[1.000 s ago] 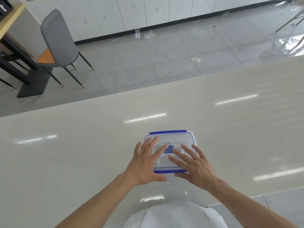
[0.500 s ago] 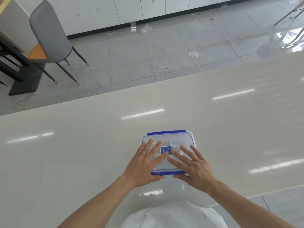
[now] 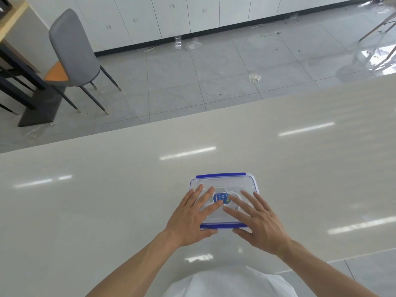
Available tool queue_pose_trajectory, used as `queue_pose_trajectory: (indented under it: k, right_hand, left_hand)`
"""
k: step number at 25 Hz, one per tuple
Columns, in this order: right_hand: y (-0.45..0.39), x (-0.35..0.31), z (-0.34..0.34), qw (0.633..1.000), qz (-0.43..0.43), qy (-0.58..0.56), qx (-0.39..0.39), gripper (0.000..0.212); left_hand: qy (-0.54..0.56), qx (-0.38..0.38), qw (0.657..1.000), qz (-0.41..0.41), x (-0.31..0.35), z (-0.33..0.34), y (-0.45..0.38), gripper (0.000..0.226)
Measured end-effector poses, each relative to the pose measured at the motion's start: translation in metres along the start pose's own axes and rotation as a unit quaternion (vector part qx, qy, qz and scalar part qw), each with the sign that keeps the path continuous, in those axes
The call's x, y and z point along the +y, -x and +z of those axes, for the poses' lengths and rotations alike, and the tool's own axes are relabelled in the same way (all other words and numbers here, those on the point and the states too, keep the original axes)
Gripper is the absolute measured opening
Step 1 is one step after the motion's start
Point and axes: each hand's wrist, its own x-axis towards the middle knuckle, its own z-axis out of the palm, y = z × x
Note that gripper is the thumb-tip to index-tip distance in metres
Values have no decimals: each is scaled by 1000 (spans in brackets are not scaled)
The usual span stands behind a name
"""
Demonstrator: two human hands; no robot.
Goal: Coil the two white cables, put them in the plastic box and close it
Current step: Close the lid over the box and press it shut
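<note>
A clear plastic box (image 3: 225,182) with blue latches and a blue round label sits on the pale table, its lid on top. White cable loops (image 3: 233,187) show faintly through the lid. My left hand (image 3: 190,217) lies flat on the lid's left half with fingers spread. My right hand (image 3: 257,219) lies flat on the right half, fingers spread too. Both thumbs hang over the near blue latch (image 3: 222,225). The far blue latch (image 3: 220,175) lies level with the lid.
The long pale table (image 3: 107,200) fills the lower view; its far edge runs from left up to right. Beyond it is a grey tiled floor with scraps of litter, a grey chair (image 3: 70,52) at the left and white cabinets along the back wall.
Both hands stay pressed flat on the lid, with the fingers shifting slightly. The box has not moved; the camera tilted a little.
</note>
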Motion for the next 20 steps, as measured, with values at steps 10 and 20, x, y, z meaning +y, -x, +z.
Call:
queue_pose_trajectory:
  k: [10, 20]
  right_hand:
    - [-9, -10, -25, 993, 86, -79, -30, 69]
    - [-70, -103, -10, 995, -6, -86, -56, 64]
  left_hand:
    - [-6, 1, 1000, -31, -13, 0, 18, 85]
    - [25, -2, 991, -130, -79, 7, 123, 86]
